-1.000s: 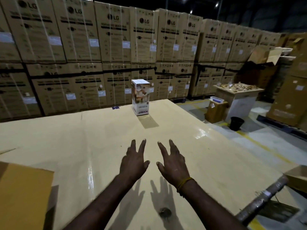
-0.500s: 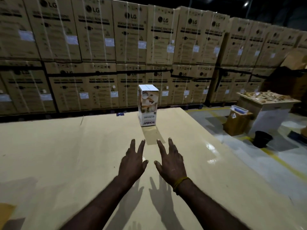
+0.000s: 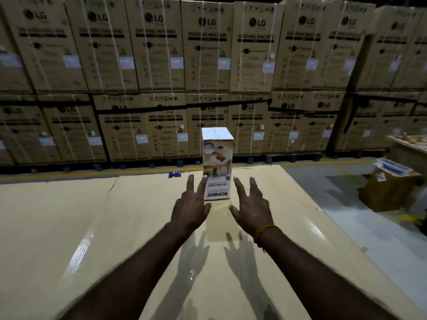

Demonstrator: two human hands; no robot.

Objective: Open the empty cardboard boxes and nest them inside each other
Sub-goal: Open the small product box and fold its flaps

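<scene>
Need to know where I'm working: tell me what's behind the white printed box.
Behind the white printed box stands a wall of stacked LG washing machine cartons, two tiers high, on pallets along a yellow floor line. The box hides part of the lower tier.

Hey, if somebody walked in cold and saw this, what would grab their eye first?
Two open hands, left hand and right hand, reach toward a tall white box standing upright, mid-frame, on a big cardboard sheet. Behind it rises a wall of stacked washing machine cartons.
</scene>
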